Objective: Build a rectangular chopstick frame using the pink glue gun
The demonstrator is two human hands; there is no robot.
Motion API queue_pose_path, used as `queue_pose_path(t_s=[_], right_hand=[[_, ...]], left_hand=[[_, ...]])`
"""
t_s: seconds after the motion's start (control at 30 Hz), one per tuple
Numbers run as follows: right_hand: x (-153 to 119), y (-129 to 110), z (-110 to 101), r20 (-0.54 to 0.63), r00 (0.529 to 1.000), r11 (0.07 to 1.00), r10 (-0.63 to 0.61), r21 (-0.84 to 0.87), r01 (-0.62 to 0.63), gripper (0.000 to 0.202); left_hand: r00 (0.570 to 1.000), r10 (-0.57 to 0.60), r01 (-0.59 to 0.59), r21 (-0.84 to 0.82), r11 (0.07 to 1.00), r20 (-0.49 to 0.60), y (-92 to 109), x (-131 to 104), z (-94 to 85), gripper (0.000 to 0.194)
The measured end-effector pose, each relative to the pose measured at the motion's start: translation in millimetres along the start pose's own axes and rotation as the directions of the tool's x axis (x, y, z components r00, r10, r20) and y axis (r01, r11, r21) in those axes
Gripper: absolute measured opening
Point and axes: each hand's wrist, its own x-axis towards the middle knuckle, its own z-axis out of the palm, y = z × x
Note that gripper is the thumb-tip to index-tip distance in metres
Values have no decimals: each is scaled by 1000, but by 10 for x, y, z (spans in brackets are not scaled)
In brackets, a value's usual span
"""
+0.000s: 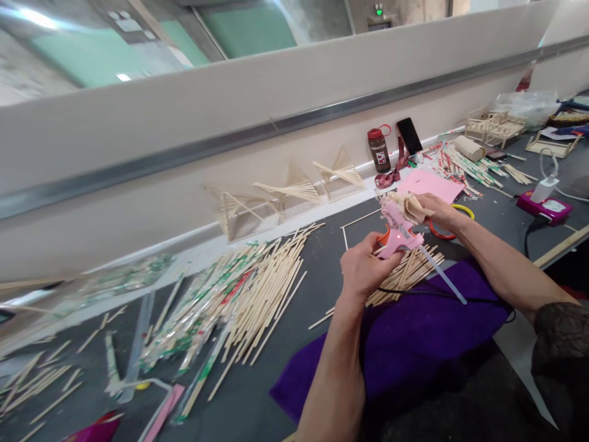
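My left hand is closed around the handle of a pink hot glue gun with an orange trigger and a lit red light. A clear glue stick sticks out of its back end. My right hand grips a crumpled beige tissue, pressed about the front of the glue gun, so the nozzle is hidden. Below both hands lie loose wooden sticks and a purple cloth. The gun's black cord runs across the cloth.
Wooden sticks and wrapped chopsticks cover the table's left side. Stick frames lean at the wall. A bottle, a phone, pink paper and scissors lie beyond my hands. A purple power block sits right.
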Motion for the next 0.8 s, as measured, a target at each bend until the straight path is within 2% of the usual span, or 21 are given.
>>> queue_pose_path(t_s=[0.07, 0.13, 0.3, 0.5, 0.6, 0.8], right_hand=[[24, 23, -18, -17, 998, 999, -53, -4, 53, 38], [36, 44, 11, 0, 999, 997, -53, 61, 53, 38], [26, 55, 121, 67, 993, 963, 96, 247, -110, 48], [-32, -53, 126, 68, 997, 971, 46, 230, -60, 29], [-50, -87, 108, 42, 998, 970, 35, 241, -44, 28], [-41, -68, 80, 49, 999, 957, 7, 290, -21, 28]], left_hand=[[1000, -5, 5, 28, 1000, -1, 5, 6, 12, 31], [1000, -8, 8, 63, 998, -2, 0, 12, 19, 32], [999, -34, 34, 67, 997, 3, -26, 22, 35, 33], [993, -115, 114, 44, 993, 24, -20, 53, 9, 50], [988, -142, 141, 18, 990, 65, -24, 61, 3, 48], [997, -53, 52, -28, 998, -58, -31, 22, 50, 57]])
